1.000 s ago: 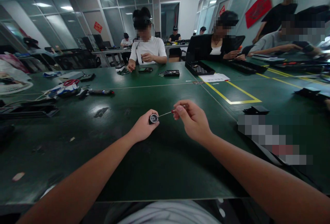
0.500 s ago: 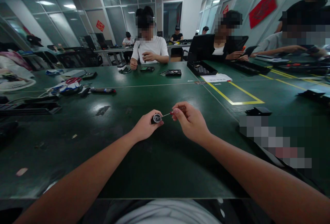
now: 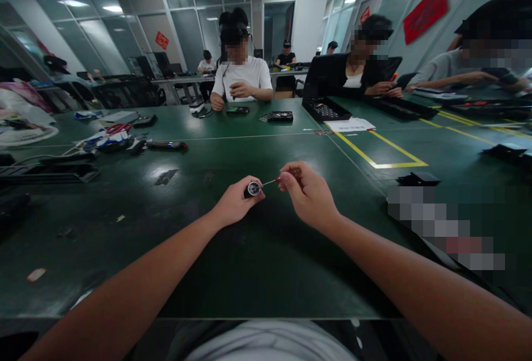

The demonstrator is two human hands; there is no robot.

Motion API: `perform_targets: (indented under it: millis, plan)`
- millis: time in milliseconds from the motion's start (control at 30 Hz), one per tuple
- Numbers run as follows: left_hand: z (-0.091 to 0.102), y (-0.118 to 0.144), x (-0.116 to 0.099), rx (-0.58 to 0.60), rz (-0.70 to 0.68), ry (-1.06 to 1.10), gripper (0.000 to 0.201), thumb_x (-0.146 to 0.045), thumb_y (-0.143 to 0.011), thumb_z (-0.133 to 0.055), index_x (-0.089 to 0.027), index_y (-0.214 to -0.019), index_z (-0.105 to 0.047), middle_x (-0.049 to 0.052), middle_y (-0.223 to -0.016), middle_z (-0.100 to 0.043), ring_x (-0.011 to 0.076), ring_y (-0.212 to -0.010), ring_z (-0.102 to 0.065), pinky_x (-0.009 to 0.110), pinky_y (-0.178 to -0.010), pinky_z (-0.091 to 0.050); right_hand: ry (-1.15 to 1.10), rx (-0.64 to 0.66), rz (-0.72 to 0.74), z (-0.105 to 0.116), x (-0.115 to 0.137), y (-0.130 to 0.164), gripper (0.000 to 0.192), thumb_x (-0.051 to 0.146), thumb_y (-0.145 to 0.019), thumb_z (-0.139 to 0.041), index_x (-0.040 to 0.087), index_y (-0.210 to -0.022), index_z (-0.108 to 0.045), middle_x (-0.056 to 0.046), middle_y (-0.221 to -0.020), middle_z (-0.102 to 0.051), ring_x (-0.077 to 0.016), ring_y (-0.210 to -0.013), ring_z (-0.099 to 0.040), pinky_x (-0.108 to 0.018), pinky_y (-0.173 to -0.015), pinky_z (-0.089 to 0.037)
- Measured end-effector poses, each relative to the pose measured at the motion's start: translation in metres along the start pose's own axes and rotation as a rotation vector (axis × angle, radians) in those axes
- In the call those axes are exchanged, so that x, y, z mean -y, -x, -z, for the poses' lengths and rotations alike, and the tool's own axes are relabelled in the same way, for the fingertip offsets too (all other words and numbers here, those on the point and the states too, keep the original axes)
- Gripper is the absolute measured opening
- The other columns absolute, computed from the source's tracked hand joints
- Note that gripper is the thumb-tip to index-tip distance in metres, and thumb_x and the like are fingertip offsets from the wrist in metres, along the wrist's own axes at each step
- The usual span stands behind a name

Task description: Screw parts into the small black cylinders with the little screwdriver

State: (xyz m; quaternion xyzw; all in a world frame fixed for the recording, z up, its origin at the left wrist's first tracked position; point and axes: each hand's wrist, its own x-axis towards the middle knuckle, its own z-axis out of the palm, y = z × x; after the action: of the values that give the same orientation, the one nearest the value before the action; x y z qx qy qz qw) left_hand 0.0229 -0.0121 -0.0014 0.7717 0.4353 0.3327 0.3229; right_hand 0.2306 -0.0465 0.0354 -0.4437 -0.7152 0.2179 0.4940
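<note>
My left hand (image 3: 235, 203) is closed around a short black cylinder (image 3: 252, 189) whose open, silver-rimmed end faces me. My right hand (image 3: 308, 194) grips a screwdriver (image 3: 271, 182) by its reddish handle, most of which the fingers hide. The thin metal shaft points left, and its tip lies at the open end of the cylinder. Whether the tip touches anything inside is too small to tell. Both hands are held over the green table (image 3: 266, 272), near its middle.
At the left lie a dark pen-like tool (image 3: 167, 145), red-handled scissors (image 3: 119, 128) and black trays (image 3: 50, 173). A white paper (image 3: 351, 125) lies beside yellow tape. A small black part (image 3: 418, 179) is on the right. Across the table a person in a white shirt (image 3: 242, 78) works.
The screwdriver's shaft and the cylinder's end have shifted very slightly. Both hands keep their grips in nearly the same place.
</note>
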Motion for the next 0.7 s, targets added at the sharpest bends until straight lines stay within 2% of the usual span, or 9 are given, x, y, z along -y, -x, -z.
perform_targets:
  millis: [100,200,300,367,433,533,700]
  plan:
    - [0.000,0.000,0.000,0.003,-0.003,-0.004,0.020,-0.033,-0.086,-0.070,-0.022,-0.101,-0.061,0.000,-0.094,-0.067,0.0198,-0.089,-0.063,0.032,-0.081,-0.045,0.022,-0.002,-0.007,0.001,0.000,0.000,0.015,0.035,-0.098,-0.050,0.023,-0.100,-0.057,-0.002,-0.079,-0.068,-0.0177,-0.072,-0.067,-0.032,-0.070,-0.050]
    - [0.000,0.001,0.000,0.006,-0.002,0.001,0.020,-0.033,-0.086,-0.069,-0.022,-0.100,-0.061,0.000,-0.093,-0.066,0.0193,-0.087,-0.062,0.032,-0.080,-0.045,0.036,0.091,0.004,0.005,0.002,0.001,0.015,0.035,-0.099,-0.049,0.023,-0.103,-0.057,0.001,-0.071,-0.064,-0.0156,-0.063,-0.062,-0.029,-0.063,-0.046]
    - [0.000,0.001,-0.002,0.000,0.001,-0.001,0.020,-0.035,-0.087,-0.068,-0.021,-0.099,-0.061,0.001,-0.092,-0.066,0.0192,-0.086,-0.061,0.032,-0.079,-0.044,0.013,0.228,0.099,0.010,0.006,0.003,0.014,0.032,-0.099,-0.049,0.023,-0.106,-0.057,0.002,-0.074,-0.064,-0.0144,-0.065,-0.061,-0.028,-0.064,-0.045]
    - [0.001,0.001,-0.004,-0.003,0.009,-0.012,0.020,-0.037,-0.088,-0.067,-0.020,-0.099,-0.062,0.001,-0.092,-0.066,0.0192,-0.085,-0.060,0.032,-0.078,-0.044,0.029,0.270,0.179,0.011,0.010,0.004,0.015,0.033,-0.099,-0.050,0.022,-0.105,-0.059,0.000,-0.079,-0.066,-0.0145,-0.069,-0.062,-0.028,-0.066,-0.045]
    - [0.000,0.001,-0.005,-0.001,0.011,-0.026,0.021,-0.038,-0.089,-0.066,-0.020,-0.099,-0.062,0.001,-0.093,-0.066,0.0191,-0.085,-0.060,0.031,-0.077,-0.044,0.057,0.247,0.225,0.010,0.012,0.005,0.022,0.037,-0.101,-0.047,0.022,-0.101,-0.062,-0.001,-0.081,-0.067,-0.0146,-0.069,-0.062,-0.028,-0.065,-0.044]
    - [0.000,0.001,-0.005,0.002,-0.004,-0.034,0.022,-0.039,-0.088,-0.066,-0.020,-0.100,-0.062,0.001,-0.093,-0.066,0.0192,-0.086,-0.061,0.032,-0.079,-0.045,0.084,0.146,0.236,0.005,0.013,0.008,0.031,0.039,-0.104,-0.040,0.021,-0.101,-0.066,-0.002,-0.082,-0.069,-0.0149,-0.069,-0.063,-0.028,-0.064,-0.044]
    - [0.000,0.001,-0.002,0.019,-0.008,-0.024,0.021,-0.036,-0.088,-0.067,-0.021,-0.101,-0.061,0.001,-0.093,-0.067,0.0190,-0.087,-0.062,0.032,-0.082,-0.045,0.163,0.030,0.214,0.000,0.010,0.009,0.028,0.027,-0.101,-0.045,0.017,-0.124,-0.055,0.001,-0.071,-0.062,-0.0152,-0.059,-0.057,-0.029,-0.059,-0.042]
